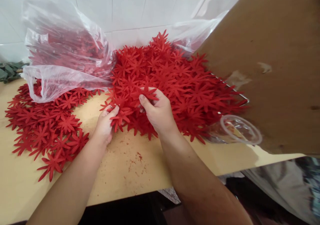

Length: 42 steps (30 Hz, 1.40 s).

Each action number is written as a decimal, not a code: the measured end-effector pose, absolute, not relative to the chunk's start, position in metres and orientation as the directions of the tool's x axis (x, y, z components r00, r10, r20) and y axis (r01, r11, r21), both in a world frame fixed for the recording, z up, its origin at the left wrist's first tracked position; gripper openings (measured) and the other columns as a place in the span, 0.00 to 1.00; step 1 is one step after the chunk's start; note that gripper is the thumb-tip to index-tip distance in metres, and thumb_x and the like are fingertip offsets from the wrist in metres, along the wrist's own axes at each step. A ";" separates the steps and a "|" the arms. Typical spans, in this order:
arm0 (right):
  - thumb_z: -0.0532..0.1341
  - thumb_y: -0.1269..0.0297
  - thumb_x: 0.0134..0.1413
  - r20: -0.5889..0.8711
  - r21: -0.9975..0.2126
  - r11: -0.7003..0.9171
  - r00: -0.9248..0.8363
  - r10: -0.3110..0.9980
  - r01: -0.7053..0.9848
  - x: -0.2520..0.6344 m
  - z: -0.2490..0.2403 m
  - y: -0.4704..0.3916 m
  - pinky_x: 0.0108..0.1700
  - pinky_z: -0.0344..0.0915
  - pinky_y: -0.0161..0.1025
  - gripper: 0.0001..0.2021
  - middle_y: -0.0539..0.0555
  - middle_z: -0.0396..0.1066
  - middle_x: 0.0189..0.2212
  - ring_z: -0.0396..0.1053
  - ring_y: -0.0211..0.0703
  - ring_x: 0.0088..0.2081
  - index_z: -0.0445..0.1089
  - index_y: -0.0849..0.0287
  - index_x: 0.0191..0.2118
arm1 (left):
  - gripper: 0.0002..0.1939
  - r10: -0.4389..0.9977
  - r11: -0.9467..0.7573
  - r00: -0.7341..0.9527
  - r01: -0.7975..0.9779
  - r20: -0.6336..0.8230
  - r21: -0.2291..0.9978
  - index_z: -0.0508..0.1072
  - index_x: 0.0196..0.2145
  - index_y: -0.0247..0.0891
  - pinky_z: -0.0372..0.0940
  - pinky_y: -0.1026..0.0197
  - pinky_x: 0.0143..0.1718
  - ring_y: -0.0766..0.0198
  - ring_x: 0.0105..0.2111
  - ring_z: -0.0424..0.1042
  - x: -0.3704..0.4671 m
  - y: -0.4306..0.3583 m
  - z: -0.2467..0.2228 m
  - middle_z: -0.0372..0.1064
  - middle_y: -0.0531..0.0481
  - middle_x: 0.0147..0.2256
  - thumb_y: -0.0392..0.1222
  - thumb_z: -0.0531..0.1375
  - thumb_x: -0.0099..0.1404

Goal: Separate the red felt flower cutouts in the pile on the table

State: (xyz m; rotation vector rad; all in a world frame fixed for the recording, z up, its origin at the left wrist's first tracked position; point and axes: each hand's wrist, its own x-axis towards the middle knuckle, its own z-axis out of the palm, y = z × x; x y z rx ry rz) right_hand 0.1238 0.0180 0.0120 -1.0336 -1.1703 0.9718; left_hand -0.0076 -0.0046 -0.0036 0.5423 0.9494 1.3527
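Note:
My left hand (106, 121) pinches a red fabric flower piece (121, 115) with several narrow petals between thumb and fingers. To its right, my right hand (160, 110) grips another red flower piece (147, 94), thumb pressed on top. Both hands are just in front of a large heap of loose red flower pieces (180, 78); some fingers are hidden by petals. A second, flatter pile of red flower pieces (47, 125) lies on the table left of my left hand.
Behind the piles, a clear plastic bag (67, 48) holds more red pieces. A brown cardboard sheet (275, 65) slants up at the right, with a clear plastic cup (241, 130) lying before it. Red scraps (139, 156) dot the wooden table (120, 178). Green leaves (10, 71) lie far left.

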 end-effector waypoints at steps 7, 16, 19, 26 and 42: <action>0.61 0.49 0.44 0.188 -0.982 0.189 0.046 0.981 -0.020 0.123 0.012 0.014 0.16 0.49 0.30 0.19 0.43 0.54 0.13 0.51 0.28 0.15 0.57 0.58 0.19 | 0.04 0.959 0.245 -0.004 -0.492 -0.284 0.835 0.61 0.29 0.37 0.53 0.71 0.16 0.75 0.16 0.59 -0.007 -0.008 0.001 0.63 0.57 0.22 0.32 0.55 0.56; 0.60 0.47 0.44 0.162 -0.985 0.174 -0.283 0.945 0.016 0.114 0.014 0.008 0.21 0.55 0.32 0.19 0.46 0.57 0.14 0.56 0.31 0.19 0.63 0.59 0.19 | 0.16 0.979 0.204 0.107 -0.520 -0.173 0.830 0.62 0.28 0.38 0.43 0.71 0.14 0.78 0.14 0.49 -0.014 -0.011 0.008 0.52 0.61 0.18 0.51 0.63 0.51; 0.60 0.46 0.44 0.132 -0.986 0.163 -0.399 0.907 0.043 0.115 0.015 0.007 0.25 0.60 0.33 0.19 0.47 0.63 0.17 0.60 0.33 0.22 0.66 0.60 0.22 | 0.16 0.982 0.187 0.074 -0.462 -0.173 0.867 0.64 0.26 0.38 0.46 0.70 0.16 0.77 0.15 0.51 -0.013 -0.013 0.010 0.54 0.60 0.17 0.47 0.66 0.46; 0.63 0.53 0.43 0.208 -0.963 0.244 -0.253 0.945 0.118 0.132 0.021 0.010 0.23 0.56 0.32 0.15 0.45 0.60 0.17 0.55 0.30 0.19 0.64 0.60 0.22 | 0.13 0.973 0.126 -0.111 -0.487 -0.205 0.864 0.63 0.25 0.37 0.46 0.70 0.15 0.77 0.14 0.53 -0.016 -0.006 0.006 0.57 0.61 0.16 0.42 0.64 0.47; 0.60 0.54 0.48 0.556 -0.738 0.483 0.018 0.831 0.472 0.130 0.017 0.006 0.48 0.63 0.51 0.21 0.58 0.63 0.51 0.58 0.53 0.55 0.64 0.51 0.50 | 0.12 0.979 0.096 -0.120 -0.433 -0.163 0.896 0.64 0.25 0.37 0.49 0.71 0.17 0.77 0.15 0.54 -0.010 -0.007 0.004 0.58 0.60 0.18 0.42 0.65 0.48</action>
